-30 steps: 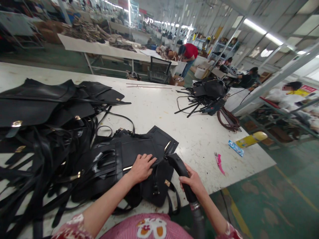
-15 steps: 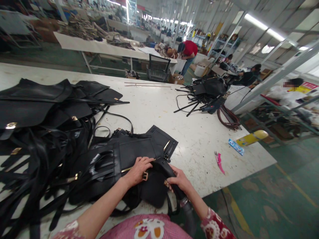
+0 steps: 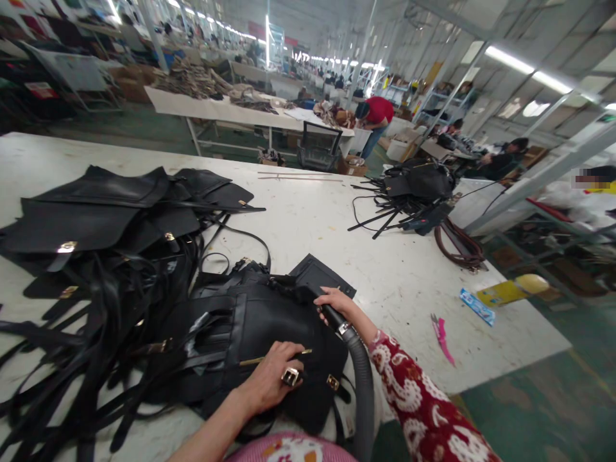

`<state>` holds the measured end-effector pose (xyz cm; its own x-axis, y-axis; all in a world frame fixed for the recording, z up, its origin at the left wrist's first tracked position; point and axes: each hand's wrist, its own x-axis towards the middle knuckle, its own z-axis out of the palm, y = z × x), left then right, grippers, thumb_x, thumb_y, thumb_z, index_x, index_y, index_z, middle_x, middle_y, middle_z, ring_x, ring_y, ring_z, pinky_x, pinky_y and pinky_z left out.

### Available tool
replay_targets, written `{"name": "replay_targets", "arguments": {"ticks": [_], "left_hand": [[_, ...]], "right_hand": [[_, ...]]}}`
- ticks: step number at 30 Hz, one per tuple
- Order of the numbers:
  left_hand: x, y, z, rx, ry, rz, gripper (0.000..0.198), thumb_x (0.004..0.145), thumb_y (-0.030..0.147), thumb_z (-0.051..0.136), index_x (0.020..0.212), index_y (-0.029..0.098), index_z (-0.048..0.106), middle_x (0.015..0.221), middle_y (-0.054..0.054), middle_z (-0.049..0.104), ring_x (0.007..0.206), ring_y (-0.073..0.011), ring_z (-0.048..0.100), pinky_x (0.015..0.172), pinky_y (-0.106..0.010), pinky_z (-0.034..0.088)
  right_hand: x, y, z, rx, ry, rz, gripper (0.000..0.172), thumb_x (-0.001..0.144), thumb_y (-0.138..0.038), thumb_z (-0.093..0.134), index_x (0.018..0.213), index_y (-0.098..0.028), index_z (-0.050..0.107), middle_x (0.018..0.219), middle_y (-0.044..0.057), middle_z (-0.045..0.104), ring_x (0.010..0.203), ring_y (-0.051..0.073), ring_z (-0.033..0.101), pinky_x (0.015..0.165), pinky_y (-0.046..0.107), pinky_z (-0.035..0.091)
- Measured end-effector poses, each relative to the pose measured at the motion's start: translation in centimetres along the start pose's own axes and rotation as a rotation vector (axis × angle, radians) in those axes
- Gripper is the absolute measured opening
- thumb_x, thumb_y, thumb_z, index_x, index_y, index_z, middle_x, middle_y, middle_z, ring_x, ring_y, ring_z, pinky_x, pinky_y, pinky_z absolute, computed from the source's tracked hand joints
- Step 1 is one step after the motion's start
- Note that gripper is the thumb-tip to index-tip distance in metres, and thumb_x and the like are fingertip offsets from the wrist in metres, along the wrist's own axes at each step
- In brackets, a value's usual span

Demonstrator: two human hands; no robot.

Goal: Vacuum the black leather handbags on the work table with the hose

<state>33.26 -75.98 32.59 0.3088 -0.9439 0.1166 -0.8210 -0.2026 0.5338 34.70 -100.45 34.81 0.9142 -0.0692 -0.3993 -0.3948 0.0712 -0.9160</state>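
A black leather bag (image 3: 269, 333) with gold fittings lies on the white table (image 3: 399, 276) right in front of me. My left hand (image 3: 272, 385) rests on its near flap, fingers curled around a gold buckle. My right hand (image 3: 337, 305) is closed around the black nozzle of a grey ribbed hose (image 3: 360, 385), with the nozzle tip pressed against the top of the bag.
A large heap of black leather pieces and straps (image 3: 96, 256) fills the table's left side. Another dark pile with cables (image 3: 409, 192) sits at the far right. Pink scissors (image 3: 440, 330) and a blue packet (image 3: 474, 307) lie near the right edge. People work at distant tables.
My right hand has pushed the hose nozzle forward, from the bag's near edge up to its top. My left hand slid back onto the gold buckle. The view shifted slightly.
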Motion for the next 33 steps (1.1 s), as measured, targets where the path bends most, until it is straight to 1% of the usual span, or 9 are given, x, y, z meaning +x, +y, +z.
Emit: {"name": "replay_targets", "arguments": {"ticks": [3, 5, 9, 13, 17, 23, 27, 31, 33], "left_hand": [[-0.4, 0.0, 0.1, 0.015, -0.014, 0.003, 0.023, 0.073, 0.030, 0.057, 0.095, 0.023, 0.055, 0.123, -0.005, 0.049, 0.108, -0.0219, 0.044, 0.091, -0.038, 0.032], [-1.1, -0.1, 0.4, 0.073, -0.057, 0.037, 0.046, 0.065, 0.029, 0.063, 0.109, 0.024, 0.051, 0.131, -0.007, 0.044, 0.117, -0.0248, 0.039, 0.098, -0.042, 0.027], [-4.1, -0.8, 1.1, 0.294, -0.025, -0.052, 0.078, 0.064, 0.017, 0.059, 0.134, 0.026, 0.026, 0.143, -0.008, 0.027, 0.130, -0.0279, 0.023, 0.104, -0.051, 0.012], [-8.1, -1.7, 0.2, 0.455, 0.119, -0.206, 0.074, 0.070, 0.017, 0.052, 0.137, 0.026, 0.022, 0.145, -0.010, 0.022, 0.132, -0.0297, 0.018, 0.103, -0.055, 0.013], [-11.6, -2.6, -1.1, 0.549, 0.105, -0.140, 0.081, 0.065, 0.007, 0.048, 0.137, 0.029, 0.019, 0.147, -0.005, 0.016, 0.133, -0.0277, 0.015, 0.105, -0.053, 0.014], [-12.0, -4.6, -2.0, 0.579, 0.282, -0.018, 0.064, 0.072, -0.001, 0.037, 0.128, 0.029, 0.040, 0.134, -0.001, 0.044, 0.127, -0.0205, 0.033, 0.103, -0.042, 0.030], [-10.2, -1.1, -2.4, 0.415, 0.377, 0.077, 0.044, 0.080, 0.007, 0.035, 0.119, 0.022, 0.051, 0.113, -0.005, 0.062, 0.110, -0.0159, 0.053, 0.093, -0.032, 0.042], [-9.2, 4.4, -0.6, 0.176, 0.195, -0.008, 0.022, 0.080, 0.026, 0.049, 0.099, 0.024, 0.062, 0.104, -0.004, 0.066, 0.102, -0.0181, 0.057, 0.089, -0.031, 0.045], [-8.8, 5.2, 0.0, 0.050, 0.142, -0.090, 0.018, 0.075, 0.034, 0.057, 0.089, 0.025, 0.064, 0.095, -0.001, 0.067, 0.094, -0.0175, 0.059, 0.085, -0.029, 0.046]], "right_hand": [[2.3, -0.6, 0.4, -0.009, 0.035, -0.008, 0.041, 0.062, -0.022, 0.063, 0.102, -0.015, 0.055, 0.047, -0.003, 0.056, 0.039, 0.015, 0.054, 0.036, 0.023, 0.043], [2.9, -0.8, 0.7, 0.000, 0.092, -0.056, 0.045, 0.063, -0.022, 0.062, 0.106, -0.015, 0.053, 0.048, -0.004, 0.056, 0.039, 0.014, 0.054, 0.036, 0.023, 0.043], [1.4, -0.5, 0.6, 0.048, 0.215, -0.158, 0.063, 0.066, -0.026, 0.062, 0.125, -0.019, 0.040, 0.050, -0.006, 0.056, 0.040, 0.014, 0.054, 0.037, 0.024, 0.045], [-3.0, 1.3, -0.1, 0.089, 0.240, -0.158, 0.074, 0.064, -0.028, 0.064, 0.131, -0.016, 0.033, 0.050, -0.004, 0.057, 0.039, 0.015, 0.054, 0.036, 0.026, 0.045], [-7.3, 4.8, 0.0, 0.127, 0.300, -0.159, 0.078, 0.064, -0.029, 0.065, 0.133, -0.016, 0.030, 0.048, -0.004, 0.058, 0.038, 0.016, 0.054, 0.037, 0.026, 0.046], [-10.8, 8.3, 0.6, 0.151, 0.365, -0.158, 0.084, 0.063, -0.035, 0.067, 0.134, -0.016, 0.027, 0.046, -0.004, 0.057, 0.037, 0.015, 0.052, 0.037, 0.026, 0.045], [-12.9, 5.5, 0.9, 0.088, 0.350, -0.222, 0.083, 0.066, -0.035, 0.066, 0.135, -0.016, 0.025, 0.047, -0.004, 0.057, 0.038, 0.014, 0.051, 0.039, 0.026, 0.045], [-14.7, 0.3, 2.4, -0.032, 0.285, -0.313, 0.082, 0.068, -0.031, 0.066, 0.136, -0.019, 0.023, 0.051, -0.004, 0.059, 0.040, 0.014, 0.052, 0.040, 0.025, 0.045], [-14.7, -1.6, 3.7, -0.072, 0.221, -0.321, 0.082, 0.067, -0.028, 0.066, 0.136, -0.019, 0.024, 0.052, -0.004, 0.059, 0.040, 0.013, 0.052, 0.040, 0.025, 0.045]]}}
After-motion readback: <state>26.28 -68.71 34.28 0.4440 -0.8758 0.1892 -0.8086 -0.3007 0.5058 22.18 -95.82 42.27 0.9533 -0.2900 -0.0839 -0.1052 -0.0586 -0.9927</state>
